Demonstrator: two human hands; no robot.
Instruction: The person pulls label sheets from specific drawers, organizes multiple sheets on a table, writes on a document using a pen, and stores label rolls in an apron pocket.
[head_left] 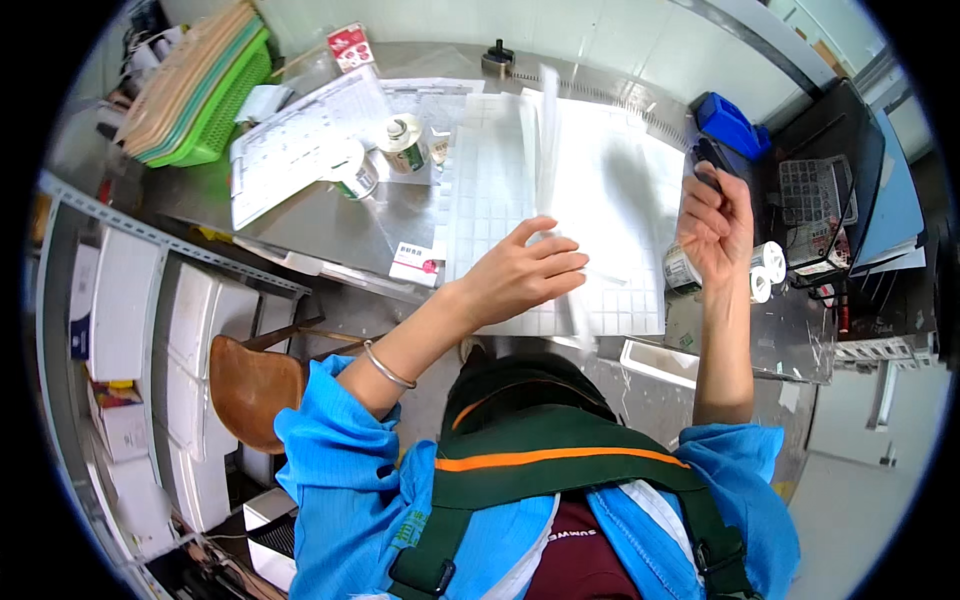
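Observation:
My left hand (pixel 525 268) is over the middle of the worktable, its fingers closed on a long, pale, see-through strip (pixel 548 130) that looks like a clear ruler. Motion blurs the strip, which stands on edge over white sheets (pixel 610 170). Beneath them, a pale gridded sheet (pixel 485 215) reaches toward the table's front edge. Raised over the right side of the sheets, my right hand (pixel 715 220) is closed round a slim black tool (pixel 708 158). The tool's exact kind is hard to make out.
Two white jars (pixel 404 148) with labels stand on printed papers (pixel 300 140) at the left. Green and tan baskets (pixel 215 110) are stacked behind. A blue holder (pixel 733 125) and white cylinders (pixel 768 262) are at the right. A wooden stool (pixel 255 393) stands below left.

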